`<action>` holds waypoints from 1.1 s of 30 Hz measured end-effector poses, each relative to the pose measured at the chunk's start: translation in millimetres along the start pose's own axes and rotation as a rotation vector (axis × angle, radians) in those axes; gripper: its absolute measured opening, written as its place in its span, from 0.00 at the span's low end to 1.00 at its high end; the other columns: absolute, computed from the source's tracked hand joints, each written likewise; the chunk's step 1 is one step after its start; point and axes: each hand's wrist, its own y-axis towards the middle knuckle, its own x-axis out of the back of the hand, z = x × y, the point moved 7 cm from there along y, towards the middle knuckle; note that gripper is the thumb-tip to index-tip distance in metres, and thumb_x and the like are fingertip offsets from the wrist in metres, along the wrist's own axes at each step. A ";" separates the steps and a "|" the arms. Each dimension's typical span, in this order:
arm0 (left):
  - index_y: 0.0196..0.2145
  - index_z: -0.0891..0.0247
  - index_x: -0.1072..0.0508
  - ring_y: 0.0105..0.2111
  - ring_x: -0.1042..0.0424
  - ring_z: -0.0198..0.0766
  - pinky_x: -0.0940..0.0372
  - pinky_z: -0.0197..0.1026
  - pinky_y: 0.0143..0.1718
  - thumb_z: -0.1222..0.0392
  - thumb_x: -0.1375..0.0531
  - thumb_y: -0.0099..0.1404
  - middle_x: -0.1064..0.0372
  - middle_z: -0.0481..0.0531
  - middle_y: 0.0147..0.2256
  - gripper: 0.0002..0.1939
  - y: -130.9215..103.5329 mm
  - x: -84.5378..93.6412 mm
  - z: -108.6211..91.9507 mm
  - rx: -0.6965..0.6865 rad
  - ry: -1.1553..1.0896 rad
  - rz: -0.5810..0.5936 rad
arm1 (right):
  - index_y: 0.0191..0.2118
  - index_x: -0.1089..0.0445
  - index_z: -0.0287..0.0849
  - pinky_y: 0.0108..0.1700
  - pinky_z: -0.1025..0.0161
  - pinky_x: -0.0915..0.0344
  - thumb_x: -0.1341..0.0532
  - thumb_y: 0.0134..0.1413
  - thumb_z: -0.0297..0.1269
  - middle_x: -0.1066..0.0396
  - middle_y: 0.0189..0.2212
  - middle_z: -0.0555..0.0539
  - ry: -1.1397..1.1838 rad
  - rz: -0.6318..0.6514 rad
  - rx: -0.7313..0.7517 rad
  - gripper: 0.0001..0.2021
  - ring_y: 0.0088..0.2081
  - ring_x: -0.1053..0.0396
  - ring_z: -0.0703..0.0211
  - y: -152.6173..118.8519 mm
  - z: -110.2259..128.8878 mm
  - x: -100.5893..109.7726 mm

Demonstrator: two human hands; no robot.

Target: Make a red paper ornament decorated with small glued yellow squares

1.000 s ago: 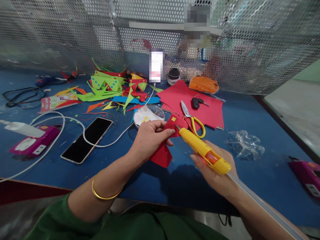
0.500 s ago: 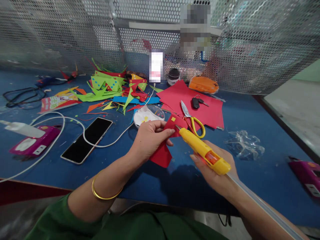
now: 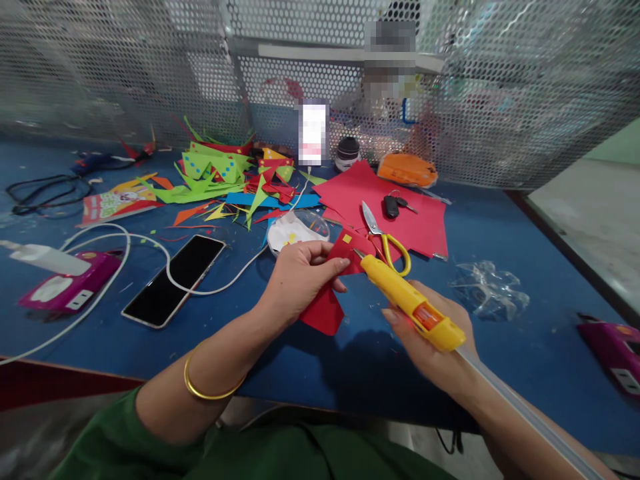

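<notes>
Between thumb and fingers, my left hand (image 3: 300, 277) pinches a folded red paper piece (image 3: 324, 311) with a small yellow square (image 3: 347, 239) on its upper part. My right hand (image 3: 435, 327) is wrapped round a yellow glue gun (image 3: 400, 293), whose metal tip points at the red paper, just right of the yellow square. Whether the tip touches the paper I cannot tell. Just behind the hands lies a clear round dish (image 3: 295, 230) holding white and yellow bits. Scissors with yellow handles (image 3: 407, 257) rest on red sheets (image 3: 345, 190).
Green and red paper shapes (image 3: 213, 165) and scraps lie at the back left. A black phone (image 3: 175, 280), a white cable (image 3: 240, 273) and a purple power strip (image 3: 70, 280) are at the left. Car keys (image 3: 391, 206), an orange packet (image 3: 407, 169) and clear plastic (image 3: 490, 290) are at the right.
The glue gun in my right hand has shifted slightly to the right. My left hand and the red paper look unchanged.
</notes>
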 end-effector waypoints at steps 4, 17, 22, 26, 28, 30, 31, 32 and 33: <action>0.33 0.65 0.22 0.18 0.29 0.30 0.38 0.31 0.20 0.63 0.35 0.60 0.26 0.47 0.21 0.04 0.1 1.2 0.6 0.005 0.019 -0.020 | 0.30 0.37 0.46 0.22 0.64 0.42 0.42 0.65 0.44 0.37 0.20 0.54 0.000 0.008 -0.004 0.13 0.19 0.37 0.64 -0.2 -1.5 -1.8; 0.30 0.65 0.24 0.16 0.31 0.28 0.38 0.29 0.19 0.64 0.34 0.59 0.27 0.46 0.19 0.02 0.1 1.3 2.7 0.014 -0.035 -0.015 | 0.32 0.32 0.46 0.25 0.64 0.36 0.41 0.64 0.43 0.34 0.22 0.55 0.282 -0.082 -0.152 0.11 0.21 0.35 0.65 -8.1 -16.3 7.7; 0.29 0.64 0.24 0.16 0.30 0.29 0.37 0.30 0.19 0.64 0.34 0.59 0.27 0.46 0.18 0.02 1.2 0.4 1.6 0.007 -0.032 -0.009 | 0.37 0.30 0.47 0.27 0.61 0.37 0.41 0.63 0.50 0.32 0.27 0.51 0.277 -0.153 -0.335 0.13 0.26 0.33 0.61 -6.0 -37.4 7.6; 0.30 0.65 0.24 0.16 0.30 0.31 0.37 0.30 0.18 0.62 0.33 0.57 0.27 0.47 0.18 0.05 1.1 1.4 2.1 0.005 -0.042 -0.004 | 0.37 0.31 0.47 0.29 0.58 0.38 0.43 0.60 0.57 0.32 0.27 0.49 0.091 -0.197 -0.432 0.17 0.28 0.32 0.55 4.3 -61.6 20.6; 0.31 0.65 0.24 0.16 0.29 0.31 0.36 0.30 0.19 0.61 0.32 0.56 0.27 0.47 0.18 0.07 0.8 2.3 0.9 -0.005 -0.045 -0.001 | 0.37 0.33 0.47 0.29 0.58 0.40 0.44 0.60 0.58 0.32 0.26 0.48 -0.116 -0.158 -0.523 0.18 0.28 0.33 0.54 5.5 -77.2 33.8; 0.32 0.66 0.23 0.17 0.30 0.31 0.35 0.30 0.19 0.59 0.31 0.55 0.27 0.47 0.18 0.09 0.3 3.1 -1.3 -0.022 -0.046 0.003 | 0.38 0.34 0.46 0.28 0.59 0.44 0.44 0.60 0.57 0.31 0.28 0.47 -0.347 -0.091 -0.626 0.18 0.28 0.33 0.53 1.6 -92.8 51.1; 0.32 0.66 0.23 0.17 0.30 0.31 0.35 0.30 0.20 0.59 0.30 0.54 0.27 0.47 0.18 0.10 0.0 3.5 -2.5 -0.028 -0.049 0.004 | 0.40 0.35 0.46 0.28 0.59 0.45 0.44 0.60 0.55 0.30 0.30 0.45 -0.452 -0.042 -0.654 0.17 0.30 0.32 0.52 -1.1 -99.5 59.2; 0.32 0.66 0.22 0.17 0.30 0.30 0.34 0.30 0.20 0.58 0.30 0.54 0.27 0.47 0.18 0.10 -0.5 3.7 -3.7 -0.034 -0.053 0.005 | 0.40 0.34 0.45 0.29 0.59 0.46 0.44 0.61 0.54 0.29 0.33 0.43 -0.554 0.020 -0.668 0.16 0.31 0.32 0.51 -3.9 -105.7 65.9; 0.32 0.66 0.22 0.17 0.30 0.30 0.34 0.30 0.20 0.58 0.29 0.53 0.27 0.47 0.18 0.11 -1.1 3.9 -4.9 -0.037 -0.059 0.007 | 0.40 0.34 0.44 0.30 0.58 0.46 0.44 0.62 0.52 0.29 0.36 0.40 -0.656 0.089 -0.675 0.16 0.33 0.31 0.50 -7.0 -112.0 71.3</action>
